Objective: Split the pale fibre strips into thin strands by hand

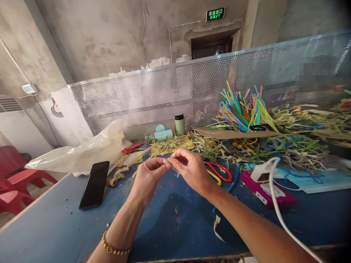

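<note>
My left hand [149,176] and my right hand [192,171] meet over the middle of the blue table [153,233]. Thumbs and fingertips of both are pinched together. Between them a small pale strip [174,168] shows; most of it is hidden by the fingers, and its material is hard to make out. Just right of my right hand lie scissors with red handles [223,172], partly behind my wrist. Beyond my fingers, dried pale plant scraps [171,143] are spread on a yellow sheet.
A black phone [94,185] and a plastic bag [82,155] lie left. A green bottle [180,125] stands at the back. Right are colourful pipe cleaners [244,111], tangled fibres [296,146], a magenta power strip [267,190] with a white cable, and a blue mask [315,179]. A perforated metal screen [153,95] rises behind.
</note>
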